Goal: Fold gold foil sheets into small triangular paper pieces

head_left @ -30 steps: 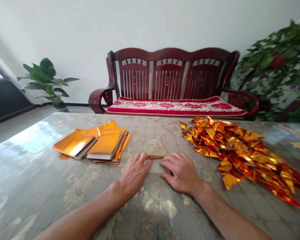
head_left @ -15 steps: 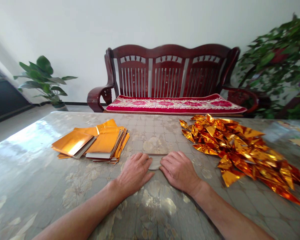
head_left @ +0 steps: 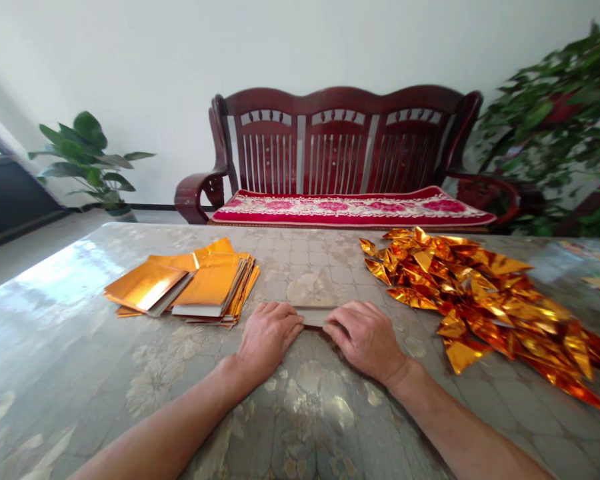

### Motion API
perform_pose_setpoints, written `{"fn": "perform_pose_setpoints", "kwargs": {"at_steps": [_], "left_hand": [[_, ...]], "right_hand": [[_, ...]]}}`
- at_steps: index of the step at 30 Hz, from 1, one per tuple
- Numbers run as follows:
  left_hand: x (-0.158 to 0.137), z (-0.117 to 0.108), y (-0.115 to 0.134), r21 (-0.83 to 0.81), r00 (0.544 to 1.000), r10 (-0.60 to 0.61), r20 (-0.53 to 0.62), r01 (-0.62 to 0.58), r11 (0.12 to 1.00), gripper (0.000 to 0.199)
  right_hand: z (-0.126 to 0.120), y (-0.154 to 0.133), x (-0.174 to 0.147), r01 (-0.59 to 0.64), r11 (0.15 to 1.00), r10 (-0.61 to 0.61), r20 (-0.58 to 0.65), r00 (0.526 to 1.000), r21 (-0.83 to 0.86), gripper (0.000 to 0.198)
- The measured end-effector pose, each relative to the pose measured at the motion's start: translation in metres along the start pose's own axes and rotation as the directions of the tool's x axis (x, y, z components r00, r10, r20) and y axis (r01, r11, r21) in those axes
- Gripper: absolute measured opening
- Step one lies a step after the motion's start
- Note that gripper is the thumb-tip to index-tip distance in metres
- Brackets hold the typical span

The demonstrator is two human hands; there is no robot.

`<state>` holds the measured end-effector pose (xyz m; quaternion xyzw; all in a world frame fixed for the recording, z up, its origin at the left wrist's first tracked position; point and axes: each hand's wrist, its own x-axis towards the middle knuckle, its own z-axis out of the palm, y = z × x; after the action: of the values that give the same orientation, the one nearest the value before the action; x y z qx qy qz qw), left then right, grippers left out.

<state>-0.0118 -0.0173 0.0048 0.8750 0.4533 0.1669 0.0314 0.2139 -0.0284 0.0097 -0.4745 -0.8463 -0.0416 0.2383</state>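
A sheet of paper [head_left: 313,316], its dull greyish back showing, lies on the table between my hands, with its near edge rolled or folded over. My left hand [head_left: 271,331] has its fingers closed on the paper's left end. At the right end, my right hand [head_left: 363,335] pinches the paper between thumb and fingers. Most of the sheet is hidden under both hands. To the left lies a stack of gold foil paper sheets [head_left: 207,283]. A heap of folded shiny gold foil pieces [head_left: 480,293] spreads on the right.
A patterned cover lies over the table [head_left: 170,413]. Beyond its far edge stands a dark red wooden bench [head_left: 337,153] with a red and white seat cushion [head_left: 353,210]. Potted plants stand at left [head_left: 87,157] and right [head_left: 555,120]. Clear plastic [head_left: 565,260] lies at the far right.
The paper's near edge has been turned over away from me, so the strip between my hands is narrower. My thumbs have moved forward with it.
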Motion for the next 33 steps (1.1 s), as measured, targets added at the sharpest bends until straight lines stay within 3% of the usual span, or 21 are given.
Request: {"fn": "perform_pose_setpoints", "kwargs": {"at_steps": [6,22,33], "left_hand": [[0.004,-0.005,-0.001,-0.127,0.994,-0.107,-0.025,0.103,0.987,0.023],[0.007,-0.003,-0.004,-0.172,0.931,-0.361,-0.052,0.348,0.922,0.018],[0.01,-0.004,-0.002,-0.133,0.919,-0.391,-0.049,0.382,0.914,0.016]], "right_hand": [[0.011,0.002,0.006,-0.054,0.998,0.054,-0.02,0.998,-0.025,0.016],[0.019,0.006,0.01,-0.118,0.981,0.121,0.006,0.993,-0.155,0.018],[0.021,0.006,0.011,-0.122,0.981,0.119,-0.025,0.993,-0.154,0.02]]}}
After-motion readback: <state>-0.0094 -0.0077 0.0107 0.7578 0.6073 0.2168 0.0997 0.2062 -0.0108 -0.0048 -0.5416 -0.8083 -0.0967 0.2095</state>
